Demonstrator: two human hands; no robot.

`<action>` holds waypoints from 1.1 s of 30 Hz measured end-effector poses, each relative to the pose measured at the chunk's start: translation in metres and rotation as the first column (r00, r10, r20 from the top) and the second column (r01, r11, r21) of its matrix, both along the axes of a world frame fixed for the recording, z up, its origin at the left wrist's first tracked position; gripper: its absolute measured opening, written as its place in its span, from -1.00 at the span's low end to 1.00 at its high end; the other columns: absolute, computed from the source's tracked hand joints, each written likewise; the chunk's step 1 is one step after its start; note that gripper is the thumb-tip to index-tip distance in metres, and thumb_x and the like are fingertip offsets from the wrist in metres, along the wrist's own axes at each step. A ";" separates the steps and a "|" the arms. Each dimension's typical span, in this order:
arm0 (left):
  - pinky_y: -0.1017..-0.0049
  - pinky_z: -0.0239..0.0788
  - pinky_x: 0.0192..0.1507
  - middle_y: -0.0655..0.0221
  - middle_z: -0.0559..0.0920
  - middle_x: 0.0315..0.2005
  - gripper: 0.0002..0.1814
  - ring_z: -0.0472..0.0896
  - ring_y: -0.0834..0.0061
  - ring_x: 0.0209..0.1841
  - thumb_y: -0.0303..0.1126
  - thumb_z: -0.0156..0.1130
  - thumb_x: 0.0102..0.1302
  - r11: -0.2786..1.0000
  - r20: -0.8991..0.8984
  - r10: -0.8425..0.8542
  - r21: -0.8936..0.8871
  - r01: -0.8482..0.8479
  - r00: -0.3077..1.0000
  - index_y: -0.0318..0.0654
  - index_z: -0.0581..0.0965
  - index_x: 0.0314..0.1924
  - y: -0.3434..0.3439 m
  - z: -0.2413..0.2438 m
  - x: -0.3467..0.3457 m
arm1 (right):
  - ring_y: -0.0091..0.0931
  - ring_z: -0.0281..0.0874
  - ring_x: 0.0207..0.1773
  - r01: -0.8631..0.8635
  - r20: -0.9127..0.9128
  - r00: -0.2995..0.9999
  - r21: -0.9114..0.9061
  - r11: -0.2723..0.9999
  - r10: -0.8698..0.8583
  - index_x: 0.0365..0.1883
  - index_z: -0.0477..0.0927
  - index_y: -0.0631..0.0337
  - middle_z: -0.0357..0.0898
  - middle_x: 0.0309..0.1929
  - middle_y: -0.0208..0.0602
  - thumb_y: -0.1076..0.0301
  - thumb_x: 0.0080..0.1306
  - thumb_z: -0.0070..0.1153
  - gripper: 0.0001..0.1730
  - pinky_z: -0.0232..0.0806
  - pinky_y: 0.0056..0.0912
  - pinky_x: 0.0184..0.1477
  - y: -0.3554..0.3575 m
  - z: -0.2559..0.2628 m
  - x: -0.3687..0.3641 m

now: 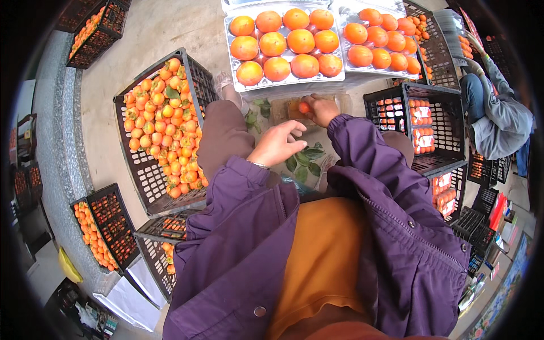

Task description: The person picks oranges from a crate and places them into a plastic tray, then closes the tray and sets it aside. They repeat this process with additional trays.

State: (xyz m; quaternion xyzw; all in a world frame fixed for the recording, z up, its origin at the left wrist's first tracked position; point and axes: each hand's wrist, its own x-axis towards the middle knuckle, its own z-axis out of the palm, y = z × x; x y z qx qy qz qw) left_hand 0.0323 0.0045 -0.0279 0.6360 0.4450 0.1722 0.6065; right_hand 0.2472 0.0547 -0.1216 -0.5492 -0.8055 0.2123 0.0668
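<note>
My right hand [323,110] grips an orange persimmon [304,107] over a small brown box [293,111] on the floor between my feet. Just below and left of it, my left hand [276,142] hangs with bent fingers apart and nothing in it. Beyond both hands stands a clear plastic tray [233,80] filled with rows of persimmons. A second clear tray [349,73], also filled, adjoins its right side. To my left, a black plastic crate [146,187] holds a heap of persimmons, with a green leaf [172,92] on top.
Green leaves [304,160] lie on the floor below my hands. A black crate [446,123] with packed clear boxes [420,123] stands at my right. Farther right, a person in a grey top [501,119] reaches toward stacked trays [452,34]. Another persimmon crate [112,225] stands lower left.
</note>
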 end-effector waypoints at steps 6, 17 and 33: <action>0.48 0.41 -0.21 0.32 0.61 -0.24 -0.60 0.54 0.54 -0.33 -0.35 0.32 0.11 0.998 -0.009 -0.064 0.019 0.064 0.998 -0.27 0.49 -0.03 0.005 -0.004 0.007 | -0.34 0.61 -0.11 -0.172 0.448 0.883 0.030 0.985 0.141 -0.09 0.49 0.14 0.56 -0.09 -0.18 0.39 0.23 -0.12 -0.72 0.48 -0.25 -0.29 0.000 -0.061 -0.008; 0.45 0.44 -0.24 0.25 0.63 -0.23 -0.60 0.59 0.48 -0.33 -0.32 0.29 0.14 0.996 -0.064 -0.080 0.032 0.083 0.995 -0.31 0.49 -0.03 0.003 -0.002 0.005 | -0.20 0.56 -0.27 -0.061 -0.176 0.982 0.072 0.996 0.073 -0.03 0.45 0.01 0.48 -0.18 -0.28 0.37 0.06 0.21 -0.54 0.41 -0.14 -0.28 -0.023 0.178 0.018; 0.39 0.43 -0.21 0.22 0.64 -0.21 -0.59 0.60 0.39 -0.30 -0.25 0.28 0.15 0.994 -0.064 -0.079 0.075 0.084 0.995 -0.28 0.50 -0.03 0.002 -0.004 0.002 | -0.31 0.55 -0.29 -0.399 0.525 0.827 0.298 0.867 0.200 -0.33 0.57 0.10 0.58 -0.32 -0.25 0.39 0.09 0.11 -0.85 0.41 -0.30 -0.23 0.142 0.280 0.053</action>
